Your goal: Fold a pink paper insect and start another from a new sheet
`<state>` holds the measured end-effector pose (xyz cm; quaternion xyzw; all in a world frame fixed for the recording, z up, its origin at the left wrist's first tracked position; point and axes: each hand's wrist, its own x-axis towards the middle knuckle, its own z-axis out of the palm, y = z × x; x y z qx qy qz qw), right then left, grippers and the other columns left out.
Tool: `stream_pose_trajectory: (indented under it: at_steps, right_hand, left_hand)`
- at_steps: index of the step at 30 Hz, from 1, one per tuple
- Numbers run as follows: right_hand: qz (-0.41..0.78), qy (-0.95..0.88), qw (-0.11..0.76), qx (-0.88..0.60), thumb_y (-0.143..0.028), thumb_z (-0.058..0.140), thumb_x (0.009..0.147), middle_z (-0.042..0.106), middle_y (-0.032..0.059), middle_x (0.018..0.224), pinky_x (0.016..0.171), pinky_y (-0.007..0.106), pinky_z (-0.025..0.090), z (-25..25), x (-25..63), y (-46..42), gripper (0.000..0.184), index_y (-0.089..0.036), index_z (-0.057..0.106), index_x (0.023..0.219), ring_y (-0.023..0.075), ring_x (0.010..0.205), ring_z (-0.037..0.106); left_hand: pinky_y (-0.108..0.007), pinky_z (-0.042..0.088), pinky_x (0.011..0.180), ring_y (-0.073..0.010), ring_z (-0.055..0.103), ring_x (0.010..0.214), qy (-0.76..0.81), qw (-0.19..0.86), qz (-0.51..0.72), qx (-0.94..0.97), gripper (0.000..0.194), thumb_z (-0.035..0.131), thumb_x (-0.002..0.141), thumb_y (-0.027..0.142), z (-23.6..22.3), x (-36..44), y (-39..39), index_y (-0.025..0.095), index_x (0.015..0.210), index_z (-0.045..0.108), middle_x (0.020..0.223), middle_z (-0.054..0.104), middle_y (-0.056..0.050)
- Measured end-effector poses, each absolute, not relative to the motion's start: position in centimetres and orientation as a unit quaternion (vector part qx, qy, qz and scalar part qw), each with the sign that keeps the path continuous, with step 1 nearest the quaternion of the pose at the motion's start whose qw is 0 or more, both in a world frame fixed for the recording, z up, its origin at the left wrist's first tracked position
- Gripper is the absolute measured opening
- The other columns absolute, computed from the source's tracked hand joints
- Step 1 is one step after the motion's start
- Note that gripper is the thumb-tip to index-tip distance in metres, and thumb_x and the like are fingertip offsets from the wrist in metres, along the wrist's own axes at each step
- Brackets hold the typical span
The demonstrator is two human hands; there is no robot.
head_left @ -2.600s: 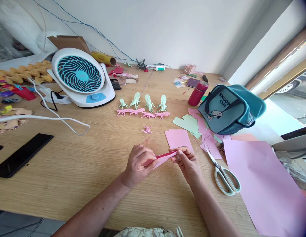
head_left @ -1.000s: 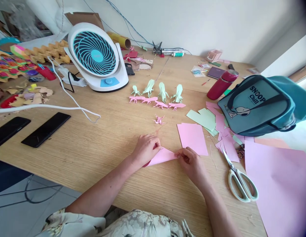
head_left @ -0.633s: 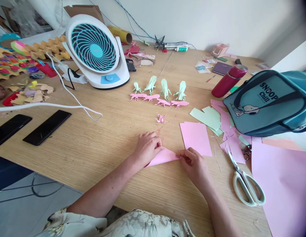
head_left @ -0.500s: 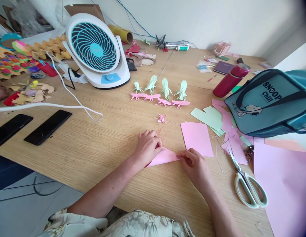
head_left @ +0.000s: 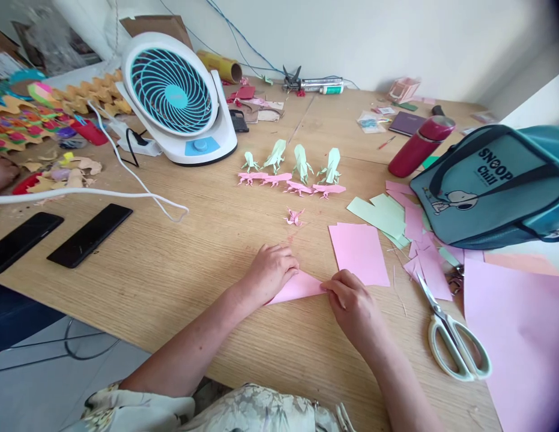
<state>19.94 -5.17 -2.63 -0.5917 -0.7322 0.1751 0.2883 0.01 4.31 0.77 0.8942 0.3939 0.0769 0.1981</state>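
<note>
A small folded pink paper triangle (head_left: 299, 287) lies flat on the wooden table (head_left: 171, 264) between my hands. My left hand (head_left: 271, 269) presses down on its left end with curled fingers. My right hand (head_left: 355, 305) pinches its right tip with fingers closed. Just beyond lies a pink rectangle of paper (head_left: 358, 253). A tiny pink origami piece (head_left: 295, 216) sits further back, behind it a row of pale green origami figures (head_left: 301, 163) and pink ones (head_left: 290, 182).
White-handled scissors (head_left: 454, 342) lie to the right beside a large pink sheet (head_left: 522, 336) and paper scraps (head_left: 409, 228). A teal bag (head_left: 495, 183), red bottle (head_left: 420, 147), white fan (head_left: 178, 99), white cable (head_left: 103, 193) and two black phones (head_left: 90, 234) stand around.
The paper was held up in the air between both hands; now it lies flat on the table under them. In the last second my hands have stayed pressing on it.
</note>
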Motion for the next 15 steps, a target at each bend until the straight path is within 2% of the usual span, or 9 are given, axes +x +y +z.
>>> stream_pose_trajectory:
  at_steps: [4, 6, 10, 15]
  right_hand:
    - [0.160, -0.762, 0.257, -0.572, -0.006, 0.044, 0.093, 0.061, 0.0074, 0.086, 0.070, 0.030, 0.046, -2.5, 19.9, -5.5, 0.026, -0.016, 0.067, 0.084, 0.0183, 0.076, 0.057]
    - [0.150, -0.773, 0.231, -0.572, -0.006, 0.043, 0.092, 0.060, 0.0076, 0.085, 0.070, 0.030, 0.046, -2.4, 20.0, -5.7, 0.027, -0.016, 0.066, 0.082, 0.0182, 0.075, 0.058]
    - [0.144, -0.785, 0.196, -0.569, -0.004, 0.041, 0.090, 0.059, 0.0078, 0.084, 0.069, 0.029, 0.047, -2.0, 20.0, -5.8, 0.027, -0.016, 0.063, 0.080, 0.0181, 0.074, 0.057]
    - [0.138, -0.801, 0.151, -0.562, 0.000, 0.041, 0.086, 0.057, 0.0086, 0.089, 0.068, 0.030, 0.046, -1.9, 19.5, -5.7, 0.032, -0.016, 0.064, 0.102, 0.0193, 0.074, 0.054]
  left_hand:
    - [-0.034, 0.041, 0.080, -0.0206, 0.060, 0.092, 0.381, 0.164, -0.023, 0.909, 0.029, 0.052, 0.096, 0.037, 2.9, 0.1, 3.0, 0.018, 0.089, 0.073, 0.096, 0.066, -0.006]
    - [-0.039, 0.041, 0.085, -0.0251, 0.059, 0.099, 0.392, 0.131, -0.045, 0.909, 0.035, 0.050, 0.096, 0.045, 3.3, 0.3, 1.7, 0.017, 0.100, 0.071, 0.104, 0.065, -0.009]
    - [-0.043, 0.041, 0.091, -0.0291, 0.054, 0.109, 0.419, 0.078, -0.047, 0.903, 0.037, 0.057, 0.092, 0.043, 2.5, 0.9, -0.5, 0.014, 0.112, 0.065, 0.110, 0.064, -0.010]
    - [-0.043, 0.042, 0.091, -0.0286, 0.054, 0.107, 0.442, 0.052, -0.058, 0.894, 0.045, 0.061, 0.089, 0.046, 1.5, 1.1, -1.6, 0.014, 0.119, 0.060, 0.116, 0.064, -0.010]
